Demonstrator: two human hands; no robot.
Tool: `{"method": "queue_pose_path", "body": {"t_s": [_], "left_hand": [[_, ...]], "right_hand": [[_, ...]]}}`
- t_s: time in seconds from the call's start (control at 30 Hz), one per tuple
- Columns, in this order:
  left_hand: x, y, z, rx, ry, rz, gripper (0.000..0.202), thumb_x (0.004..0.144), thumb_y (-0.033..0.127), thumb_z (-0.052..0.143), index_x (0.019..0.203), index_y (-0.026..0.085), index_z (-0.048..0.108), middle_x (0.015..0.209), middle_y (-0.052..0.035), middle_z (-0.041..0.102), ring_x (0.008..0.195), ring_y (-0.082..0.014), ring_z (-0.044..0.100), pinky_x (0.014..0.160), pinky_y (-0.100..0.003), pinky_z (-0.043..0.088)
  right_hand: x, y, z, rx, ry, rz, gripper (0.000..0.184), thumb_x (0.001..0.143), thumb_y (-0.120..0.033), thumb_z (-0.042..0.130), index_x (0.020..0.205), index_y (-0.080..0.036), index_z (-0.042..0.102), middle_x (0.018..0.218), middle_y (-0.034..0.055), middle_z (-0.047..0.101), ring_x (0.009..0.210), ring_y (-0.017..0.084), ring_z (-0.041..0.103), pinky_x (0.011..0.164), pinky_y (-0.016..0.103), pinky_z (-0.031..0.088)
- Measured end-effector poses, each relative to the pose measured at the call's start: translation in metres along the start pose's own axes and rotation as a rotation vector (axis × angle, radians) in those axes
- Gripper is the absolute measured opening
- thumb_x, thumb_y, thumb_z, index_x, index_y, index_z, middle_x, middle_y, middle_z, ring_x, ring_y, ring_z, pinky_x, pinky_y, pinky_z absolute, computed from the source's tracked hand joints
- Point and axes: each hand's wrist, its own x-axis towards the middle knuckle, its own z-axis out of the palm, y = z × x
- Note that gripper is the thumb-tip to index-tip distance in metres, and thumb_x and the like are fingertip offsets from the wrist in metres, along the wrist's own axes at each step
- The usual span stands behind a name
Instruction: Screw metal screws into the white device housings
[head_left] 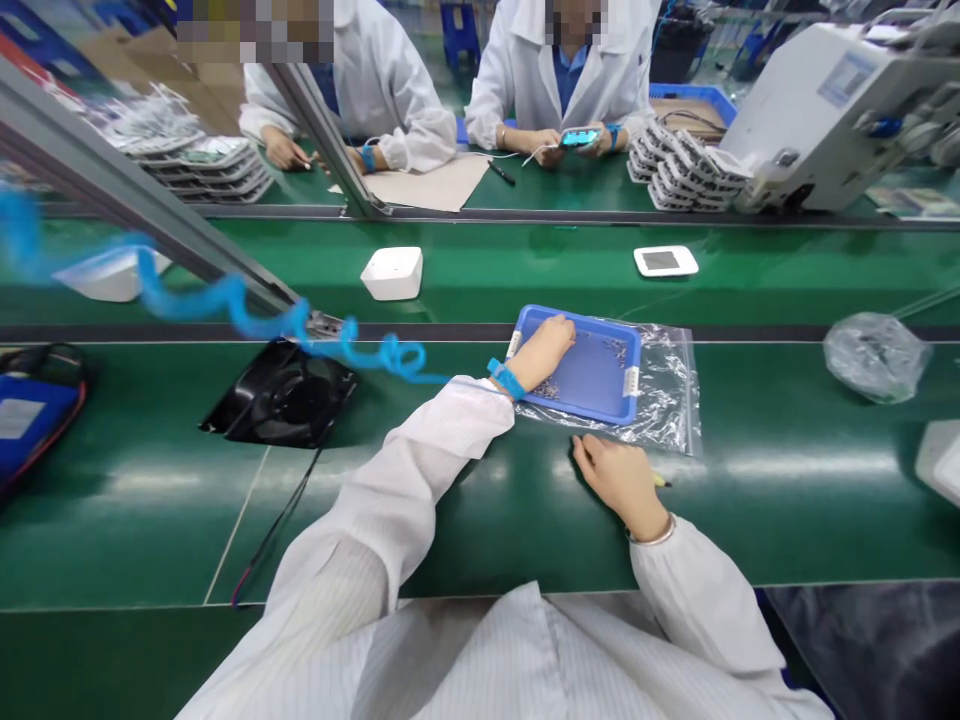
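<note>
Blue wristband [506, 380] on its wrist, left hand [546, 352], centre of frame: fingers bent down inside a tray, whether pinching anything cannot be told. Tray [585, 385], blue plastic, just right of centre, with small metal pieces [543, 388] lying in its lower-left and upper-right corners. Clear plastic bag [681, 390], lying under the tray. Right hand [619, 478], below the tray: fingers loosely curled near the bench [510, 520], contents hidden; yellow item [661, 480] showing at its far side. Black fan [289, 395], left of centre. White box [394, 274], upper centre. White device [666, 261] with grey screen, upper right. Crumpled clear plastic [876, 357], right edge. Two white-coated co-workers, top of frame.
</note>
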Motion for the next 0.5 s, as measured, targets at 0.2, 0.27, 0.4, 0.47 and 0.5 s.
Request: {"method": "queue_pose_path", "body": {"t_s": [0.2,0.27,0.4,0.47,0.5], "left_hand": [[-0.002,0.0,-0.001,-0.071,0.018,0.048,0.025,0.098,0.013,0.035,0.1,0.008,0.059,0.104,-0.0137,0.062,0.102,-0.0221,0.057,0.095,-0.036,0.046],[-0.008,0.007,-0.003,-0.114,0.02,0.089,0.022,0.097,0.012,0.039,0.106,0.008,0.059,0.106,-0.0136,0.063,0.103,-0.0233,0.057,0.095,-0.037,0.046],[-0.044,0.036,-0.008,-0.243,0.031,0.212,0.026,0.1,0.016,0.037,0.118,0.015,0.055,0.113,-0.0101,0.063,0.108,-0.0213,0.057,0.098,-0.036,0.045],[-0.069,0.048,-0.008,-0.362,0.061,0.223,0.026,0.101,0.022,0.038,0.119,0.017,0.056,0.111,-0.0088,0.064,0.105,-0.0203,0.059,0.095,-0.035,0.047],[-0.081,0.052,-0.008,-0.436,0.066,0.199,0.025,0.101,0.025,0.04,0.117,0.018,0.057,0.109,-0.0078,0.065,0.102,-0.0195,0.061,0.092,-0.033,0.049]], "right_hand": [[0.001,0.0,-0.002,-0.013,0.004,-0.008,0.043,0.099,-0.037,0.038,0.069,-0.018,0.061,0.063,0.0022,0.068,0.05,0.011,0.058,0.053,0.03,0.012],[0.001,0.0,-0.002,-0.016,0.0,-0.005,0.043,0.1,-0.037,0.037,0.07,-0.018,0.062,0.063,0.0022,0.069,0.051,0.012,0.058,0.053,0.03,0.012],[0.001,0.0,-0.003,-0.015,-0.027,0.001,0.043,0.1,-0.038,0.035,0.074,-0.019,0.062,0.069,0.0024,0.071,0.054,0.012,0.059,0.054,0.031,0.013],[0.001,0.001,-0.004,-0.01,-0.043,0.003,0.042,0.101,-0.039,0.033,0.078,-0.019,0.063,0.072,0.0026,0.072,0.056,0.012,0.06,0.054,0.031,0.013],[0.001,0.001,-0.004,-0.007,-0.048,0.005,0.042,0.101,-0.04,0.033,0.081,-0.019,0.063,0.073,0.0027,0.072,0.057,0.012,0.06,0.054,0.031,0.014]]}}
